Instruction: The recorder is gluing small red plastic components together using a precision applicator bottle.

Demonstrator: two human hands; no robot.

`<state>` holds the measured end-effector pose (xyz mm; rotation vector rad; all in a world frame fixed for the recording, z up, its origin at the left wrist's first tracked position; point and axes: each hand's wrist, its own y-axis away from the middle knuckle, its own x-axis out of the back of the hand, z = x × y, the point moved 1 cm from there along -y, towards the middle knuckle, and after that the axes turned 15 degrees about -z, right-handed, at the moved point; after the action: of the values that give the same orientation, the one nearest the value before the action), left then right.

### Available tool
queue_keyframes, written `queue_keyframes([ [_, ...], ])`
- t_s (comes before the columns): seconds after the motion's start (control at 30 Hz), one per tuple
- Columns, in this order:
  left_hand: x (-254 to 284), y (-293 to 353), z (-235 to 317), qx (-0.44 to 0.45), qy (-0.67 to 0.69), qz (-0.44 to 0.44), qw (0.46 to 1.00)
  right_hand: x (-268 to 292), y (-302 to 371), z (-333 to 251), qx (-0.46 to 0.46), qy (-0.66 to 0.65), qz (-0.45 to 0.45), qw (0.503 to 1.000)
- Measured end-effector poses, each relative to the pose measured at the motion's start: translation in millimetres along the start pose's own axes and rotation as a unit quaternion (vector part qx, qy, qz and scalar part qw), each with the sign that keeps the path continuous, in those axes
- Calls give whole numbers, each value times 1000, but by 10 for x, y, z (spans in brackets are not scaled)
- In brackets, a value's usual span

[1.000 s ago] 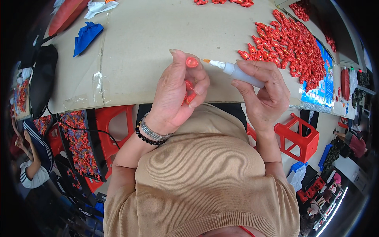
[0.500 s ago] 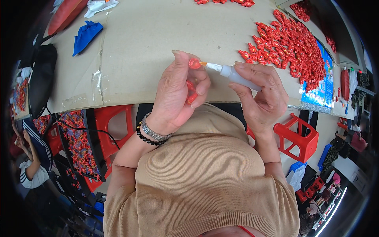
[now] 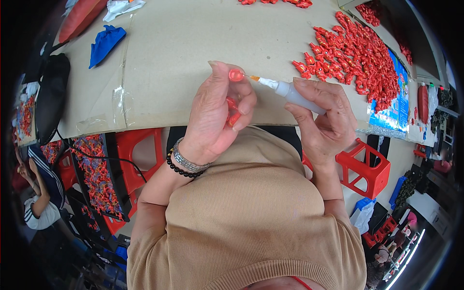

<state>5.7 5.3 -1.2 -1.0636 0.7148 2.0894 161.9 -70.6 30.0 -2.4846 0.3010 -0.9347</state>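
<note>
Between thumb and forefinger, my left hand (image 3: 212, 104) pinches a small rounded red piece (image 3: 236, 75). More glossy red pieces (image 3: 232, 111) are tucked under its curled fingers, partly hidden. My right hand (image 3: 326, 108) grips a translucent white squeeze bottle (image 3: 299, 96), tilted so that its nozzle points left. An orange tip with a thin needle ends the nozzle, close to the red piece; whether they touch I cannot tell. Both hands are above the near edge of the table (image 3: 193, 53).
A heap of small red figures (image 3: 353, 58) covers the table's right side, partly over a blue printed sheet (image 3: 398, 92). A blue cloth (image 3: 106, 44) lies at the left. Red stools (image 3: 365, 166) stand below the table. At far left are a tray of colourful pieces (image 3: 99, 174) and another person's arm (image 3: 42, 188).
My right hand has drawn slightly right and down with the squeeze bottle, so the needle tip sits farther from the red piece. My left hand has barely moved.
</note>
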Motion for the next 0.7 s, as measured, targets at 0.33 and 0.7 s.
queue_keyframes([
  [0.33,17,-23,-11,-20,65,-21,997,-100,81,-15,-37,-39,29,998],
  [0.7,43,-37,-30,-40,83,-21,996,-94,121,48,-32,-35,-25,999],
])
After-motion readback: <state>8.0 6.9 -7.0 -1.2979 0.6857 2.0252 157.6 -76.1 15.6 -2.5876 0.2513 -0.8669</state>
